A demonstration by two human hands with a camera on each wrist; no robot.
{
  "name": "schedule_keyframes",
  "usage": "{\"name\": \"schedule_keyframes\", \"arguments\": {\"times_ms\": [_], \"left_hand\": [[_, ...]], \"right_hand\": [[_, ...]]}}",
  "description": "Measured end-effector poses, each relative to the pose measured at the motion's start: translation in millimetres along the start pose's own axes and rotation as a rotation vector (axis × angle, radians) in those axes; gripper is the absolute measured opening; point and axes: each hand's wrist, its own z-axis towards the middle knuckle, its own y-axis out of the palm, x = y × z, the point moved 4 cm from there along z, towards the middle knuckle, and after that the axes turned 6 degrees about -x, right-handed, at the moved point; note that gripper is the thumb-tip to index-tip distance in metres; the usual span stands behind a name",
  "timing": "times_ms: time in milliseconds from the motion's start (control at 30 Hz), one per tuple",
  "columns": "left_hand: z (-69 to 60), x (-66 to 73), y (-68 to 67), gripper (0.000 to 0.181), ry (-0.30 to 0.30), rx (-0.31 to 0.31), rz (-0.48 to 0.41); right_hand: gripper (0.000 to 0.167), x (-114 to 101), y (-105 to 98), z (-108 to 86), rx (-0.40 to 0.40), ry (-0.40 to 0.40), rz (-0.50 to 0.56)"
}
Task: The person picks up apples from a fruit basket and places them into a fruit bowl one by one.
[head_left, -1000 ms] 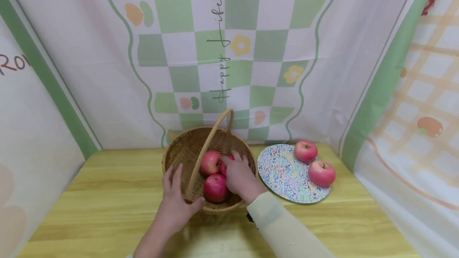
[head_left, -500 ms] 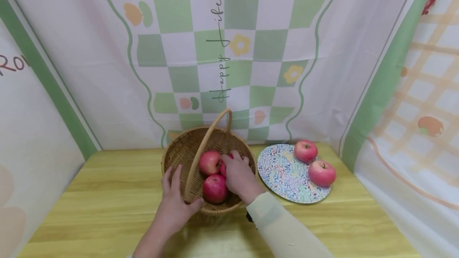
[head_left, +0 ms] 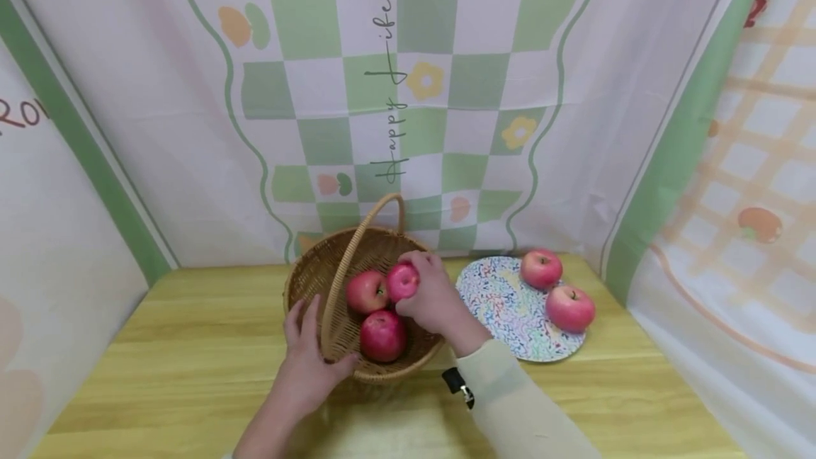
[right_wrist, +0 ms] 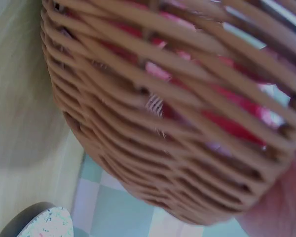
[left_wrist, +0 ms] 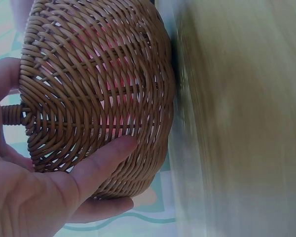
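Observation:
A wicker basket (head_left: 306,276) with an arched handle (head_left: 344,268) stands near the back of the table. My right hand (head_left: 433,299) grips a red apple (head_left: 401,282) inside it, near the right rim. Beside that apple lie a lighter red apple (head_left: 366,292) and a darker one (head_left: 383,336). At the basket's front left, my left hand (head_left: 309,367) holds the rim, fingers spread along it and thumb in front. In the left wrist view the thumb and fingers of the left hand (left_wrist: 44,192) lie around the woven wall (left_wrist: 98,89). Wicker hides most of the right hand (right_wrist: 278,207) in the right wrist view.
Right of the basket, a round speckled plate (head_left: 503,303) carries two apples, one at the back (head_left: 541,269) and one in front of it (head_left: 570,309). A patterned cloth (head_left: 421,126) hangs behind the wooden table (head_left: 191,346).
The right hand has risen slightly with the apple, which shows more clearly now. The basket has shifted a little to the left, its handle leaning further left.

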Motion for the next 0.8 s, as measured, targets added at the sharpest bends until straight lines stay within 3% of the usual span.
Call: {"name": "schedule_keyframes", "arguments": {"times_ms": [167, 500, 800], "left_hand": [[-0.1, 0.5, -0.3, 0.115, -0.003, -0.01, -0.004], [-0.7, 1.7, -0.5, 0.114, -0.022, -0.038, -0.042], [-0.7, 1.3, -1.6, 0.113, -0.011, -0.035, -0.035]], "right_hand": [[0.084, -1, -6, -5.4, -0.028, 0.041, 0.133], [0.074, -5, -11, -12.2, -0.025, 0.034, 0.25], [0.074, -3, -13, -13.5, -0.041, 0.022, 0.458]]}}
